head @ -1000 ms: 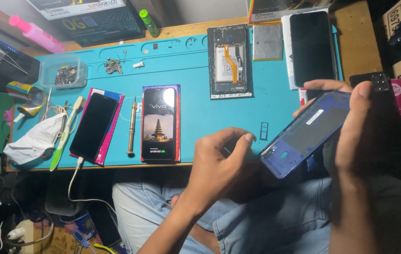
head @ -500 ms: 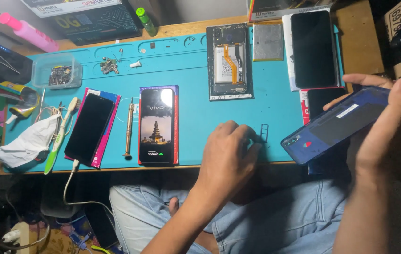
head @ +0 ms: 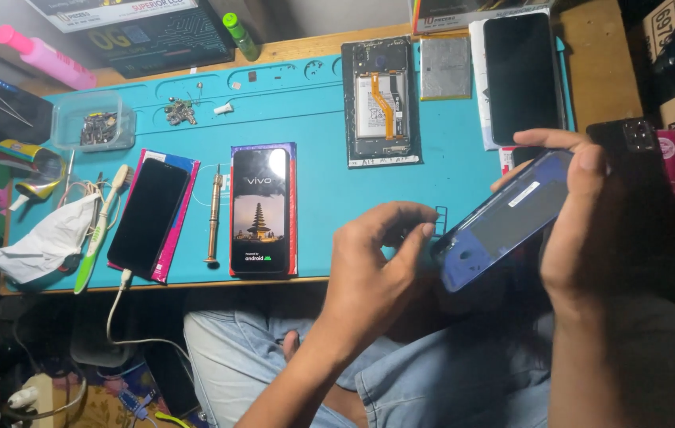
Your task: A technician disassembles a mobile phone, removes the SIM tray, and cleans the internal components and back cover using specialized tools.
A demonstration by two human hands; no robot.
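We've got open blue mat between the lit phone and the opened phone farther off. Left is crowded: screwdriver, dark phone, toothbrush. Far right, a black screen blocks the way.

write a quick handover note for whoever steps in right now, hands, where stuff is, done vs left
Right hand: holds the blue phone back cover tilted above the mat's edge.
Left hand: fingertips pinch at the cover's lower corner.
On the teal mat: opened phone with its insides exposed, lit phone, screwdriver, dark phone on a cable.
Done: one phone opened.
Left: it lies uncovered.
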